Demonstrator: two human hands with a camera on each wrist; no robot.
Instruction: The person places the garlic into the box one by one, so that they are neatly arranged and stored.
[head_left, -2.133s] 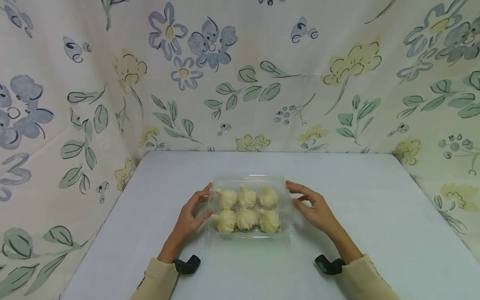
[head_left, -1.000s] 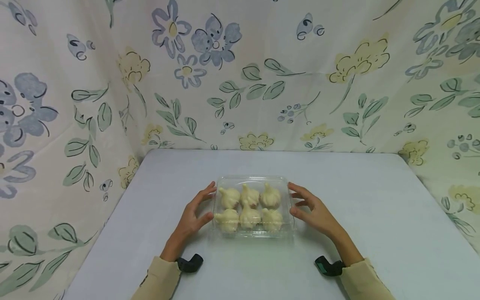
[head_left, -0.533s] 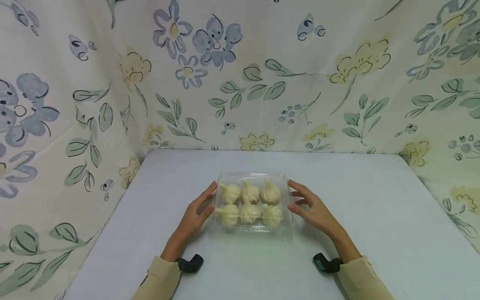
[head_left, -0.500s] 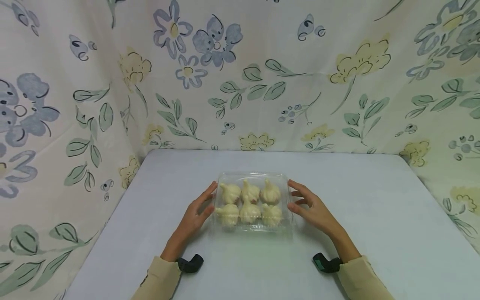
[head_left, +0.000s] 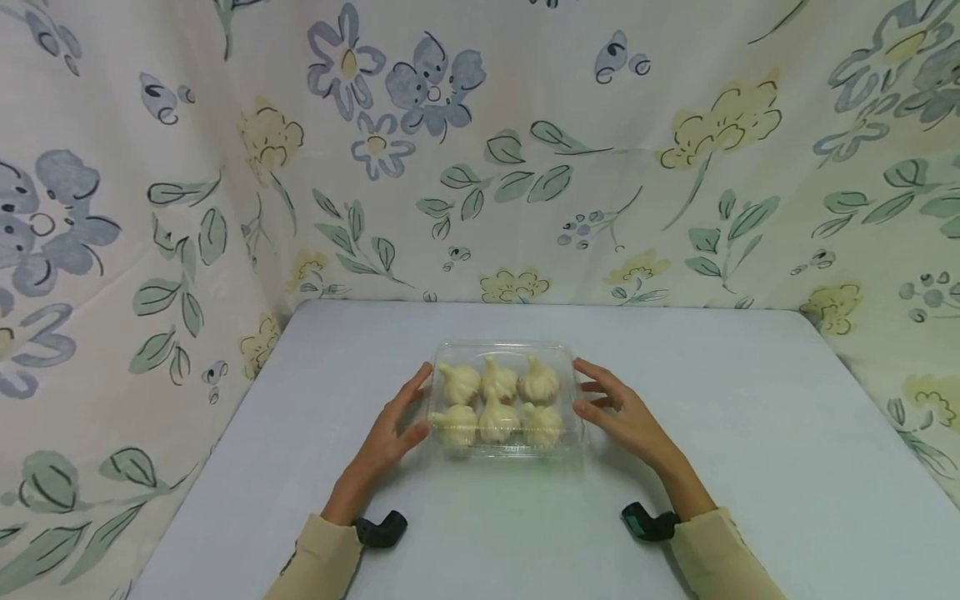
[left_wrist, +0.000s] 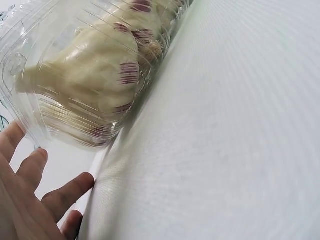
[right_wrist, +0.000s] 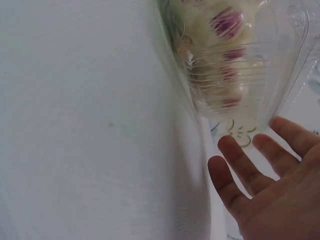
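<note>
A clear plastic clamshell box (head_left: 480, 452) lies on the table with its lid down. Through the plastic, several pale garlic bulbs (head_left: 498, 423) show in two rows; the wrist views reveal purple streaks on them. My left hand (head_left: 384, 437) is at the box's left side, its fingers spread and the fingertips (left_wrist: 37, 156) right by the corner. On the other side, my right hand (head_left: 628, 421) has its thumb and index fingertip at the box edge, while the remaining fingers (right_wrist: 235, 150) extend loosely beneath the rim. Neither hand curls round the box.
The white table (head_left: 750, 433) surrounds the box and runs back to a floral curtain (head_left: 630, 183), which also hangs along both sides. A black wrist device (head_left: 381, 528) sits at the left cuff, and a matching device (head_left: 651, 523) at the right one.
Over two seconds the box has moved slightly right, then a little farther away from me. My left fingertips, overlapping its side at first, now lie at its edge. The right hand has shifted slightly.
</note>
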